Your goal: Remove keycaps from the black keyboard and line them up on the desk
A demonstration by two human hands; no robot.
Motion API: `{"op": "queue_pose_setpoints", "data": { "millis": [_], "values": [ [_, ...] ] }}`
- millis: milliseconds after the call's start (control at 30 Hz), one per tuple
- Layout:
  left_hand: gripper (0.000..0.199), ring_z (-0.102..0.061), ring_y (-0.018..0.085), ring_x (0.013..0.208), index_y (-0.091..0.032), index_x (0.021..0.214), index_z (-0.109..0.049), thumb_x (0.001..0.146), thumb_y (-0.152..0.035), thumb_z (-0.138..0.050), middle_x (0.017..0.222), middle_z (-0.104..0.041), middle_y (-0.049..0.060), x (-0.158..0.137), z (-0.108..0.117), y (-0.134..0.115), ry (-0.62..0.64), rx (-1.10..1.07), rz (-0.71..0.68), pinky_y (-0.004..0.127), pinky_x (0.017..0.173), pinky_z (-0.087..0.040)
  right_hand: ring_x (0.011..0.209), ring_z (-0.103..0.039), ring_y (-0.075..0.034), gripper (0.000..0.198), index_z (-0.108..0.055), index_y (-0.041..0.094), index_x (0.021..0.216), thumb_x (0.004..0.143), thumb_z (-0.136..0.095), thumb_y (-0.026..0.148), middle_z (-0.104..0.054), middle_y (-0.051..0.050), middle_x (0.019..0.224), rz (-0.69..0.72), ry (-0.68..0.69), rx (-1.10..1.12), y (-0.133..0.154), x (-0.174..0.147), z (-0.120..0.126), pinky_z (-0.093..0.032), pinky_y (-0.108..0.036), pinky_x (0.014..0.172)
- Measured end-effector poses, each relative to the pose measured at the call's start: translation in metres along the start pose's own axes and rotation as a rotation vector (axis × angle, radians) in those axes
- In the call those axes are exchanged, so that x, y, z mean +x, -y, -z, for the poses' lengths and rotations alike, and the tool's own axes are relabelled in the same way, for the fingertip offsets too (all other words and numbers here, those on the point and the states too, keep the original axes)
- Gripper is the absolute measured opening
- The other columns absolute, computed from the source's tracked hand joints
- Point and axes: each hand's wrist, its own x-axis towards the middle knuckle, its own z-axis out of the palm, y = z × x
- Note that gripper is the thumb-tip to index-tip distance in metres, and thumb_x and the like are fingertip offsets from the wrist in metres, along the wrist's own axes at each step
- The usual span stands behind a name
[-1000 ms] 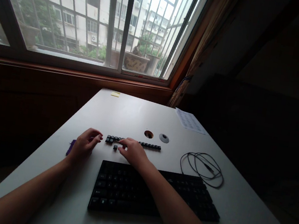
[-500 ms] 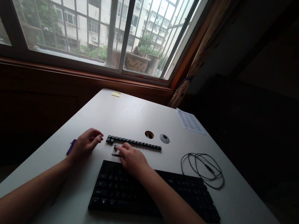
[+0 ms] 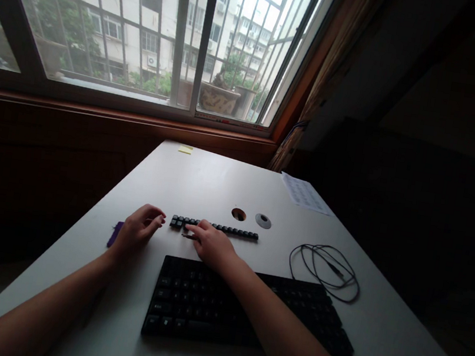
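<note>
Just left of a row of black keycaps [image 3: 233, 231], my left hand [image 3: 141, 228] rests on the white table, its fingers loosely curled and apart, with nothing visible in them. My right hand [image 3: 213, 244] is closed around a slim dark tool [image 3: 188, 236] whose thin end points left; its exact kind is too small to tell. The index fingertip of that hand touches a keycap [image 3: 186, 226] at the left part of the row, below the upper line of caps. Under my right forearm lies a black keyboard [image 3: 188, 298], its upper strip without visible keys.
A coiled black cable [image 3: 327, 263] lies right of the keyboard. Behind the row are a round table hole [image 3: 238, 214] and its grey cover [image 3: 263, 221]. A purple cloth [image 3: 114, 234] sits by my left wrist. Printed paper [image 3: 305, 193] and a yellow note [image 3: 185, 149] lie farther back.
My right hand has moved forward, sliding the single keycap up against the row. The slim tool has moved with it. My left hand has stayed in place.
</note>
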Motion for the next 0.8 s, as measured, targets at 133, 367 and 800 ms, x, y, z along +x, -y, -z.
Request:
{"op": "queue_pose_setpoints", "data": {
  "millis": [133, 367, 800],
  "values": [
    [0.024, -0.069, 0.025, 0.092, -0.017, 0.096, -0.062, 0.090, -0.039, -0.054, 0.096, -0.069, 0.009, 0.001, -0.002, 0.007, -0.005, 0.066, -0.008, 0.037, 0.080, -0.057, 0.098, -0.065, -0.020, 0.045, -0.050, 0.035, 0.138, 0.094, -0.045, 0.029, -0.057, -0.003, 0.126, 0.005, 0.002, 0.004, -0.002, 0.001, -0.001, -0.049, -0.030, 0.083],
    [0.017, -0.069, 0.024, 0.095, -0.020, 0.096, -0.061, 0.089, -0.033, -0.053, 0.100, -0.068, 0.007, 0.002, -0.003, 0.013, 0.032, 0.202, -0.073, 0.036, 0.082, -0.055, 0.097, -0.065, -0.020, 0.045, -0.050, 0.035, 0.138, 0.094, -0.045, 0.030, -0.056, -0.003, 0.126, 0.006, 0.002, 0.002, 0.001, 0.002, -0.001, -0.050, -0.030, 0.082],
    [0.017, -0.070, 0.025, 0.089, -0.020, 0.092, -0.060, 0.089, -0.036, -0.053, 0.096, -0.067, 0.007, 0.001, -0.003, 0.008, 0.078, 0.295, -0.082, 0.035, 0.075, -0.055, 0.100, -0.064, -0.020, 0.047, -0.046, 0.034, 0.142, 0.095, -0.045, 0.030, -0.054, -0.004, 0.130, -0.034, 0.051, -0.022, 0.008, 0.002, 0.005, -0.050, -0.031, 0.084]
  ]
}}
